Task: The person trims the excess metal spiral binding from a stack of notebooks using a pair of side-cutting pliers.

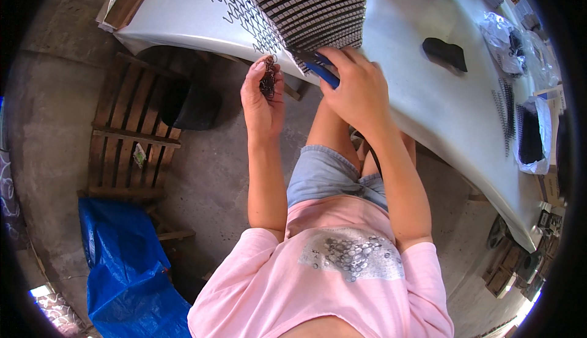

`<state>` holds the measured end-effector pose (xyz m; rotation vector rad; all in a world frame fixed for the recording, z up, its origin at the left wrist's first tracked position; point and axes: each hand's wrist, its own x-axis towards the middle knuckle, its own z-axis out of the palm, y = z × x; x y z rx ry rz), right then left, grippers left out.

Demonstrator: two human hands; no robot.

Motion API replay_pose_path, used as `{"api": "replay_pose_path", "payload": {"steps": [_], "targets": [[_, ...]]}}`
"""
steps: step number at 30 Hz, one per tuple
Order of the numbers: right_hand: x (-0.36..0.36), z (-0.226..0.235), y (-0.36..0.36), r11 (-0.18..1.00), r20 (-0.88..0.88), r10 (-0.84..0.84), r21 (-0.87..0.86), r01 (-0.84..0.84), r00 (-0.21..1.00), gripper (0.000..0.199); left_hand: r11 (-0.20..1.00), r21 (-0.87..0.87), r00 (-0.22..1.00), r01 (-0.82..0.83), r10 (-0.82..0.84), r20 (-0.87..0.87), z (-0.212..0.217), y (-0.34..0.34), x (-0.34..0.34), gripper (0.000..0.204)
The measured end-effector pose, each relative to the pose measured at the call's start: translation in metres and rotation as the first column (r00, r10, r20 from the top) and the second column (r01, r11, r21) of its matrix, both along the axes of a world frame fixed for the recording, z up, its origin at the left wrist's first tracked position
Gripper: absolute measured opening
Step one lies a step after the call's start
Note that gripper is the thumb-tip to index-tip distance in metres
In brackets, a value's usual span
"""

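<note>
1. Two bare hands are working as I am watching: the left hand (260, 110) is curling around a tangled clump (267, 83) of thin dark wire; the right hand (359, 87) is gripping a tool (325, 75) with smooth blue handles.
2. The tool's dark head is crossing a corner of a pad stack (318, 11); I cannot tell whether they are touching.
3. That stack, ribbed in black wire-bound rows, is lying at the table's near edge, with wavy black wires (260, 27) spreading to its left.
4. The white table (422, 87) is gleaming; crinkled plastic bags (538, 165) are crowding its right end.
5. Past the near edge, a slatted wooden pallet (124, 115) and blue tarp (125, 258) are showing above grey concrete floor (211, 163).
6. I am counting one tool, one clump, one dark block (444, 55), one pallet.
</note>
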<state>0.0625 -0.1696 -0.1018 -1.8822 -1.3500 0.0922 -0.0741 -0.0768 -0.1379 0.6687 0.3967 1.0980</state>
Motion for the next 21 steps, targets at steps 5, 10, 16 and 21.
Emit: {"api": "replay_pose_path", "payload": {"steps": [5,10,16,21], "targets": [[0.002,0.001,-0.008,0.987,0.231,-0.114,0.134,0.085,0.966,0.046,0.917,-0.294,0.930,0.271,-0.172,0.324,0.004,-0.006,0.002,0.039],[-0.001,0.005,-0.002,0.985,0.286,-0.112,0.156,0.069,0.952,0.047,0.980,-0.170,0.987,0.101,-0.078,0.141,0.013,-0.011,0.008,0.038],[-0.005,0.008,0.000,0.990,0.282,-0.106,0.119,0.075,0.954,0.045,0.993,0.058,0.978,-0.101,0.109,-0.178,0.024,-0.007,0.016,0.018],[-0.007,0.010,0.001,0.990,0.364,-0.126,0.101,0.096,0.923,0.040,0.988,0.116,0.980,-0.100,0.118,-0.161,0.023,-0.006,0.016,0.015]]}}
